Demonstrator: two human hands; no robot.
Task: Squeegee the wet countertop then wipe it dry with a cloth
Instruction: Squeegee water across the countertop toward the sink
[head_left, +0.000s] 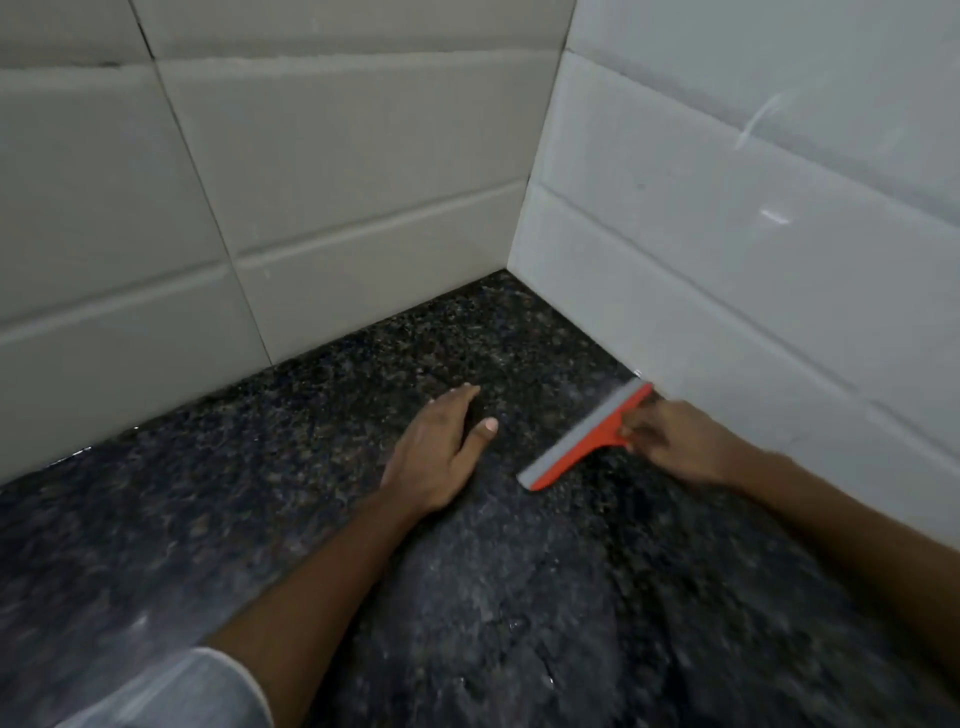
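A dark speckled granite countertop (322, 467) fills the lower half of the head view and runs into a tiled corner. An orange squeegee (587, 439) with a grey blade lies with its blade on the stone, its far end almost touching the right wall. My right hand (675, 441) grips its short handle from the right. My left hand (441, 452) rests flat on the counter just left of the squeegee, fingers spread, holding nothing. Wet sheen shows on the stone in the foreground. No cloth is in view.
White tiled walls (322, 182) meet at a corner behind the counter; the right wall (753, 234) stands close beside my right hand. A light sleeve (171, 691) shows at the bottom left.
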